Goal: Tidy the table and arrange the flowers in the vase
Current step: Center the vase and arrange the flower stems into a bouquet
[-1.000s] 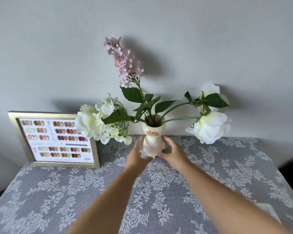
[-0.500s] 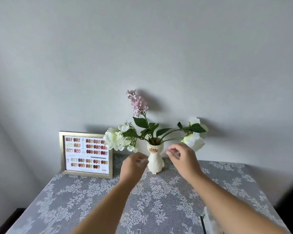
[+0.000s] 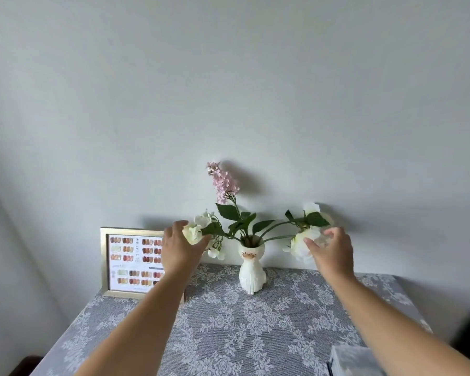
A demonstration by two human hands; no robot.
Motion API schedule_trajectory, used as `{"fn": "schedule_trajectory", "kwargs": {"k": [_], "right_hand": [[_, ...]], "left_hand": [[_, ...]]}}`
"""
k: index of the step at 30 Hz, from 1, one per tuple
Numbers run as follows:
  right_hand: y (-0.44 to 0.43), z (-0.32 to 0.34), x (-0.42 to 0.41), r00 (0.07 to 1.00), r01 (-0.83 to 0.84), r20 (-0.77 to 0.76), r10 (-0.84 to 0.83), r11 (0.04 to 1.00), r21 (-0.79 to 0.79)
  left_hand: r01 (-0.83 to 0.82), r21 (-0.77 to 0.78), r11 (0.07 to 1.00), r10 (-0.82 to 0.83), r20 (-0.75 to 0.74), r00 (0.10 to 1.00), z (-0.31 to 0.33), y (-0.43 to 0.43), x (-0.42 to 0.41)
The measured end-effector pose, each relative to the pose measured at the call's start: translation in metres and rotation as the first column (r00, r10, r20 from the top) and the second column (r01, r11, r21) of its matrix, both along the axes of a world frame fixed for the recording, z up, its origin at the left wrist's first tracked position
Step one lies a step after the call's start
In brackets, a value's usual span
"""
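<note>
A white cat-shaped vase stands upright at the back of the lace-covered table, close to the wall. A tall pink flower spike rises from it. A white hydrangea leans out to the left and a white rose to the right, with a second white bloom above it. My left hand cups the hydrangea, fingers curled round it. My right hand touches the rose with fingers spread; part of the bloom is hidden behind it.
A gold-framed card of nail colour samples leans against the wall at the back left, partly hidden by my left arm. A pale box-like object sits at the table's front right corner. The wall runs right behind the flowers.
Both hands have left the vase and moved up and outward, the left onto the hydrangea, the right onto the rose. The view has pulled back from the table.
</note>
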State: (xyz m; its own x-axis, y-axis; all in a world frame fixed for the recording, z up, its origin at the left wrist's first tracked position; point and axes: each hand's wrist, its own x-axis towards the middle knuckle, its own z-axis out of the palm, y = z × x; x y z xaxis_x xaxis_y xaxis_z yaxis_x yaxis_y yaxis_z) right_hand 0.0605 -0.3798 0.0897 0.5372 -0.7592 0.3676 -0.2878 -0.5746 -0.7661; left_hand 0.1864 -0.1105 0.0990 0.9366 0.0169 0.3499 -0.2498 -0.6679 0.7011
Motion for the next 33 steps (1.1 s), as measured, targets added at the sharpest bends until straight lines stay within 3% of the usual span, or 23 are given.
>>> {"fn": "schedule_trajectory", "kwargs": {"k": [4,8,13,20,23,28,33], "right_hand": [[-0.002,-0.013,0.005,0.990,0.027,-0.142,-0.015,0.997,0.079],[-0.001,-0.019,0.013,0.974,0.025,-0.227,-0.017,0.999,0.030],[0.002,-0.020,0.022,0.991,0.071,-0.120,-0.066,0.997,0.040],[0.001,-0.011,0.026,0.999,-0.040,0.037,0.038,0.998,0.045],[0.003,0.000,0.028,0.988,-0.110,0.109,0.113,0.994,-0.028],[0.019,0.013,0.040,0.958,-0.238,0.129,0.256,0.961,-0.145],[0.037,0.003,0.049,0.945,-0.305,0.031,0.325,0.914,-0.270]], "left_hand": [[0.093,0.027,0.995,-0.090,-0.113,0.989,-0.009,-0.007,0.010],[0.120,-0.088,0.989,-0.131,-0.135,0.982,-0.013,-0.015,0.016],[0.130,-0.205,0.970,-0.156,-0.115,0.981,-0.012,-0.020,0.018],[0.153,-0.278,0.948,-0.180,-0.075,0.981,-0.011,-0.027,0.018],[0.179,-0.256,0.950,-0.190,-0.019,0.982,0.000,-0.033,0.017],[0.238,-0.205,0.949,-0.243,0.001,0.970,0.008,-0.049,0.014],[0.280,-0.121,0.952,-0.284,-0.018,0.959,-0.004,-0.061,0.009]]}}
